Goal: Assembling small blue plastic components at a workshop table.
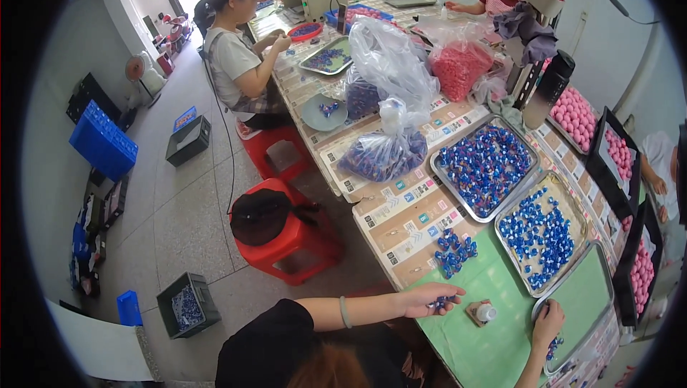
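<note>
My left hand is palm up over the near edge of the green sheet, its fingers curled round several small blue-and-white pieces. A small white bottle stands on the sheet close to those fingertips. At the left rim of a metal tray with a green lining, my right hand is closed, fingertips together and pointing down. What it pinches, if anything, is too small to make out. Small blue pieces lie in that tray beside my right wrist. A loose heap of blue pieces rests beyond my left hand.
Farther along are a tray of blue pieces, a fuller tray, tied plastic bags and a dark bottle. Black crates of pink pieces line the right. Red stools stand at left. Several co-workers sit around the table.
</note>
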`<state>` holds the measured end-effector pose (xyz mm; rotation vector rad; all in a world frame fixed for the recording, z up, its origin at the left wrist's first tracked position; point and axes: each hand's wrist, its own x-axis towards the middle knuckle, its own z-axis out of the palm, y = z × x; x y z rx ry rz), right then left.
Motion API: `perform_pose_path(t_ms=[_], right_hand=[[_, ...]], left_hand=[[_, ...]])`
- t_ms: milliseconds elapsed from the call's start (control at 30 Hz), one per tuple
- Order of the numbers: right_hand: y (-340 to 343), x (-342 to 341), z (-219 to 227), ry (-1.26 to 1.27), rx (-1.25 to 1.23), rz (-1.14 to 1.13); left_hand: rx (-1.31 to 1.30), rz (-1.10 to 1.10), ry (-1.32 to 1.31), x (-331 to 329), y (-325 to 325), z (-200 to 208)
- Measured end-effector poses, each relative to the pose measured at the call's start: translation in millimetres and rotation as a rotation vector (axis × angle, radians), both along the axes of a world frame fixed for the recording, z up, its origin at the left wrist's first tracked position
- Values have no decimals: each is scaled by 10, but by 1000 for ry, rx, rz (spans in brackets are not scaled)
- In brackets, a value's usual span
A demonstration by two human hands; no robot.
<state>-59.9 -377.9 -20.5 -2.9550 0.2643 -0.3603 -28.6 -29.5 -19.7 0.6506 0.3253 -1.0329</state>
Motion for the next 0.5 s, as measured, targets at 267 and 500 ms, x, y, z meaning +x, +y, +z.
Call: perform_pose_path(t_ms=[267, 500], right_hand=[[-23, 7, 6, -253, 230, -83], [-67, 1, 163, -389, 1011, -316]], left_hand=[[14, 19, 19, 70, 29, -23], [-340, 47, 102, 288, -13, 121]])
